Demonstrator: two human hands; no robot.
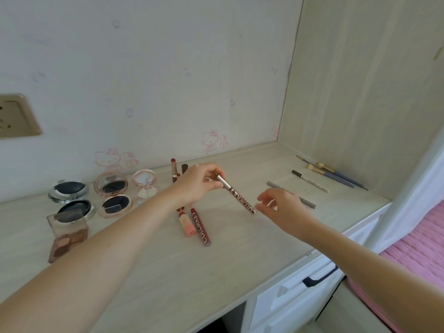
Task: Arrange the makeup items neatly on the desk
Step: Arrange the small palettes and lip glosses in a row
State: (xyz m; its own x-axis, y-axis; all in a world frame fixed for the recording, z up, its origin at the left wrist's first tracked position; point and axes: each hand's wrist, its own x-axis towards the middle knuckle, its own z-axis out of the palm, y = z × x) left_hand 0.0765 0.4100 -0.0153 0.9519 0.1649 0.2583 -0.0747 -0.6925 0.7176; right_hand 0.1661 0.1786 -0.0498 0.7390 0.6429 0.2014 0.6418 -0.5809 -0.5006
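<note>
The red-brown lip pencil (pixel 236 197) slants above the desk (pixel 168 272), its pale upper end pinched by the fingertips of the left hand (pixel 195 182) and its lettered lower end pointing down toward the near right. To set it well, I judge it should be swung parallel to the matching pencil (pixel 200 227) lying just near and left of it, lowered flat beside that one with ends level, and released only once it rests, so it does not roll.

The right hand (pixel 283 207) hovers just right of the pencil's lower tip, fingers loosely spread and holding nothing, seemingly not touching it. It could steady that tip during the lowering.

Between the hands and nearer, a pink tube (pixel 186 223) lies beside the matching pencil. Behind the left hand stand lipsticks (pixel 174 170). Further left sit open compacts (pixel 110 186) and a palette (pixel 67 236). To the right lies a grey pencil (pixel 292 194), and far right, brushes (pixel 334 173) near the side wall.
</note>
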